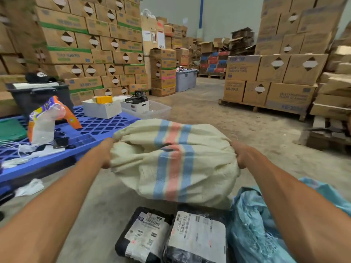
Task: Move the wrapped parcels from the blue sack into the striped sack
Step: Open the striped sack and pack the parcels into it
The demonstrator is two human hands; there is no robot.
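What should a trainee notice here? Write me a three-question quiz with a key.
1. True or false: the left hand and right hand both grip the striped sack.
2. Where is the blue sack? A: on a shelf. B: right of the parcels. C: inside the striped sack.
3. How many black, labelled parcels lie outside both sacks?

Key: 1 true; 2 B; 3 two.
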